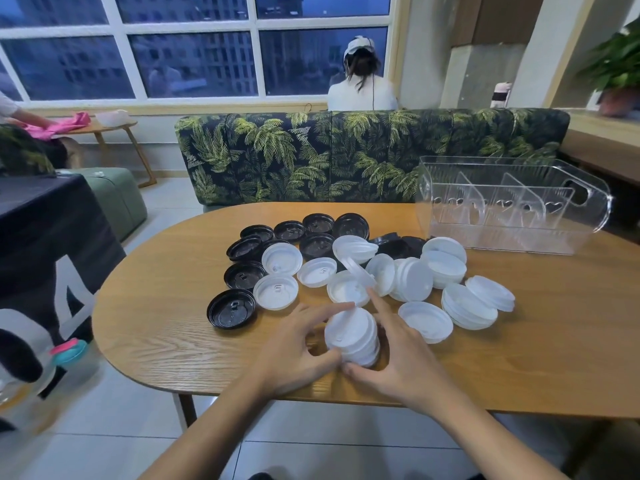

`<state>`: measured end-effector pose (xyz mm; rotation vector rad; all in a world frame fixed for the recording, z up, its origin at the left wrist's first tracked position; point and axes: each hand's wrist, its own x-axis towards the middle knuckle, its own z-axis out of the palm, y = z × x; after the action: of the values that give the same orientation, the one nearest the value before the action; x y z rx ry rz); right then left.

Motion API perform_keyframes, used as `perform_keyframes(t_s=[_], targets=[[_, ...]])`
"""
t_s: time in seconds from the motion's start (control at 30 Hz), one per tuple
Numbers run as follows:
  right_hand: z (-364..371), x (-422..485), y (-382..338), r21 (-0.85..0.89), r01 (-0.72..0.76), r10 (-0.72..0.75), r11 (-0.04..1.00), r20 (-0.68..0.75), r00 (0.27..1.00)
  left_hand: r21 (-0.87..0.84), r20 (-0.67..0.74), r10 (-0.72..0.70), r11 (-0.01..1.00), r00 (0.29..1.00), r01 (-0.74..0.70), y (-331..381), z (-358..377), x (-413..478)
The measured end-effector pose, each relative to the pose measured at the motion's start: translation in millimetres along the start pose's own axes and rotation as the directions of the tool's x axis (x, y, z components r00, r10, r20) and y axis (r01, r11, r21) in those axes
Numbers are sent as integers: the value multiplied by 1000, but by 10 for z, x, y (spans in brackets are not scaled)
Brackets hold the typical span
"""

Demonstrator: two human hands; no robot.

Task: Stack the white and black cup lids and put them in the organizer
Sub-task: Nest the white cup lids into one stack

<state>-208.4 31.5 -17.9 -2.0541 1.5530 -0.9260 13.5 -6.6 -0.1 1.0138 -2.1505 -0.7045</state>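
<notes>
A short stack of white lids point(352, 336) stands near the front edge of the wooden table point(166, 327). My left hand point(294, 344) holds it from the left, thumb at its base and fingers over its top. My right hand point(398, 355) holds it from the right, its index finger stretched up toward a loose white lid point(346, 289). Several loose white lids point(446, 268) lie behind and to the right. Several black lids point(232, 308) lie upside down on the left. The clear organizer point(512, 202) with dividers stands at the back right.
A palm-print sofa point(346, 154) runs behind the table, with a person seated beyond it facing the window. A dark cloth-covered table point(45, 216) and a bottle with a pink-teal cap point(67, 351) are at the left. Tiled floor lies below the table's front edge.
</notes>
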Motion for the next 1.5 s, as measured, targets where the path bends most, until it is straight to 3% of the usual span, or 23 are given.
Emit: perform_keyframes(t_s=[0.17, 0.3, 0.43, 0.77, 1.37, 1.43, 1.5], targets=[[24, 11, 21, -81, 44, -45, 996, -8, 999, -17, 26, -19, 1000, 999, 20, 15, 22, -20], [30, 17, 16, -91, 57, -58, 994, -12, 998, -5, -42, -15, 1000, 999, 15, 43, 59, -3], [18, 20, -3, -85, 66, -66, 994, -1, 998, -99, -96, -25, 995, 995, 15, 9, 26, -9], [10, 14, -5, -61, 63, -62, 996, 24, 998, -143, -60, 21, 989, 998, -29, -12, 50, -18], [-49, 3, -51, -72, 25, -23, 997, 33, 999, -249, 72, -12, 968, 997, 30, -103, -13, -56], [-33, 10, -56, -86, 16, -14, 996, 27, 1000, -245, -9, -37, 969, 999, 33, -110, -29, -37], [-27, 17, -59, -96, 10, -8, 995, 21, 1000, -131, -190, -27, 991, 981, 2, -153, -69, 6]])
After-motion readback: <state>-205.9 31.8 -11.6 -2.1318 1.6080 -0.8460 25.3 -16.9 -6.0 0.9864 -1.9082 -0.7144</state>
